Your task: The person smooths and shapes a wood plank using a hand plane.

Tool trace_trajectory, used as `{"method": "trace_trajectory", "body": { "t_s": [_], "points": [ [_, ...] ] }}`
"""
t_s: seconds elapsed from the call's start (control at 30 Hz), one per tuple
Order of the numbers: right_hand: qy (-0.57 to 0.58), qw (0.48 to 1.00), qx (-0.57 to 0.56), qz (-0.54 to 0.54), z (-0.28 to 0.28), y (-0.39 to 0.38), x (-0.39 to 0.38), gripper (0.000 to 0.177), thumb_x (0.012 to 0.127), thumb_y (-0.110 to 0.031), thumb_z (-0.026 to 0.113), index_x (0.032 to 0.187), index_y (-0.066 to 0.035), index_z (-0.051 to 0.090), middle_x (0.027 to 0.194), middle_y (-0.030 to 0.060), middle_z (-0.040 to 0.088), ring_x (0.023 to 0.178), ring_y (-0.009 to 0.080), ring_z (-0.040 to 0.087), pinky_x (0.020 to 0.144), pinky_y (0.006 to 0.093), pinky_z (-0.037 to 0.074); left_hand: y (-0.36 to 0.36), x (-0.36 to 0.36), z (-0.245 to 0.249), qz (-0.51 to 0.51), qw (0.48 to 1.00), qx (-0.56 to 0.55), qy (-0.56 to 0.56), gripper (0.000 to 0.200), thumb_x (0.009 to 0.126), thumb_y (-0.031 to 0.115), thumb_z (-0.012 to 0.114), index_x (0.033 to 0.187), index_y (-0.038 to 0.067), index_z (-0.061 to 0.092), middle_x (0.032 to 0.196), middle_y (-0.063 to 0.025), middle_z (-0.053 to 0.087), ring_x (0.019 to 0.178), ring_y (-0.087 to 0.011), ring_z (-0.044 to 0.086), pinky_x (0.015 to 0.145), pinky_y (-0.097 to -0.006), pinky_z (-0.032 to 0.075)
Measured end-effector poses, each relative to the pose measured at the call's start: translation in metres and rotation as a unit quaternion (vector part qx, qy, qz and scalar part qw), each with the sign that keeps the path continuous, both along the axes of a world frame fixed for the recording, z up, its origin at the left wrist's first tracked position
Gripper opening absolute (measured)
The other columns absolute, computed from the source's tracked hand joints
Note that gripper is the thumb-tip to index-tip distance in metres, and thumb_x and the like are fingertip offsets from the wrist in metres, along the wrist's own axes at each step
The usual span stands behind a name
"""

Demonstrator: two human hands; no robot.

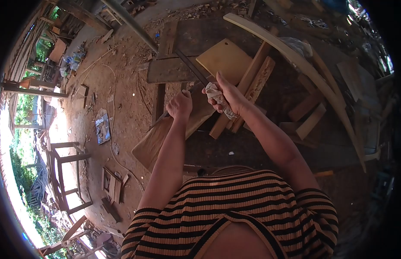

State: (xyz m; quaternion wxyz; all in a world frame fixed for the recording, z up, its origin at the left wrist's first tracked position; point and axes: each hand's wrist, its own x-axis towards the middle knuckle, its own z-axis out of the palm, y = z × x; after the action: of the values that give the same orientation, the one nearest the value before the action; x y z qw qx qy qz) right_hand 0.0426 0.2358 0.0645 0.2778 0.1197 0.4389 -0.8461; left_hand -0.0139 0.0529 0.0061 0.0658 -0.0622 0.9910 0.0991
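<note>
My left hand [179, 105] is closed in a fist at the upper edge of a brown wooden board [153, 144]; what its fingers hold, if anything, is hidden. To its right, my right hand [230, 96] grips a crumpled whitish cloth [214, 94], with the thumb pointing up. From the cloth a dark, narrow bar [191, 66] extends up and to the left; whether the hand also holds the bar cannot be made out. The brown board lies slanted below both hands.
A yellowish panel with a hole [226, 58] lies beyond my right hand. Wooden strips [261, 82] and a long curved piece [291, 54] are on the dark work surface at right. A wooden frame [58, 159] stands at left, and scraps litter the dirt floor.
</note>
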Motion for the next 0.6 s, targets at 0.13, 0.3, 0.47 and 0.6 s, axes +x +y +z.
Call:
{"method": "trace_trajectory", "body": {
  "t_s": [0.13, 0.3, 0.47, 0.6],
  "points": [
    [0.014, 1.0, -0.008, -0.01, 0.0, 0.002, 0.003, 0.076, 0.088, -0.073, 0.025, 0.101, -0.006, 0.059, 0.062, 0.0025, 0.054, 0.041, 0.0095, 0.047, 0.036, 0.0234, 0.037, -0.001, 0.0, 0.0, -0.004, 1.0, -0.006, 0.009, 0.049, 0.091, 0.035, 0.032, 0.086, 0.005, 0.071, 0.09, -0.0191, 0.068, 0.09, -0.0347, 0.065, 0.082, -0.0448, 0.049],
    [0.011, 1.0, -0.02, -0.012, 0.005, 0.005, 0.007, 0.062, 0.092, -0.063, 0.038, 0.1, -0.005, 0.059, 0.062, 0.0021, 0.054, 0.044, 0.0076, 0.048, 0.039, 0.0216, 0.038, -0.001, -0.001, -0.006, -0.007, 0.999, -0.012, 0.03, 0.049, 0.091, 0.036, 0.034, 0.082, 0.005, 0.071, 0.085, -0.0187, 0.068, 0.085, -0.035, 0.066, 0.079, -0.0455, 0.05],
    [0.222, 0.892, 0.393, -0.007, -0.035, -0.01, 0.0, 0.032, 0.09, -0.036, 0.057, 0.09, -0.004, 0.055, 0.067, 0.0106, 0.06, 0.058, 0.0249, 0.06, 0.05, 0.0357, 0.045, -0.004, -0.001, -0.009, -0.016, 0.999, -0.013, 0.046, 0.05, 0.093, 0.04, 0.036, 0.083, 0.006, 0.07, 0.084, -0.0184, 0.068, 0.083, -0.0351, 0.066, 0.079, -0.0454, 0.049],
    [0.317, 0.743, 0.589, 0.013, -0.043, -0.014, 0.0, 0.024, 0.09, -0.025, 0.056, 0.087, -0.003, 0.05, 0.077, 0.0179, 0.063, 0.076, 0.039, 0.061, 0.064, 0.049, 0.046, -0.003, -0.003, -0.008, -0.009, 1.0, -0.001, 0.018, 0.051, 0.092, 0.044, 0.035, 0.087, 0.007, 0.07, 0.089, -0.0185, 0.068, 0.089, -0.0343, 0.065, 0.084, -0.0448, 0.048]
  ]
}}
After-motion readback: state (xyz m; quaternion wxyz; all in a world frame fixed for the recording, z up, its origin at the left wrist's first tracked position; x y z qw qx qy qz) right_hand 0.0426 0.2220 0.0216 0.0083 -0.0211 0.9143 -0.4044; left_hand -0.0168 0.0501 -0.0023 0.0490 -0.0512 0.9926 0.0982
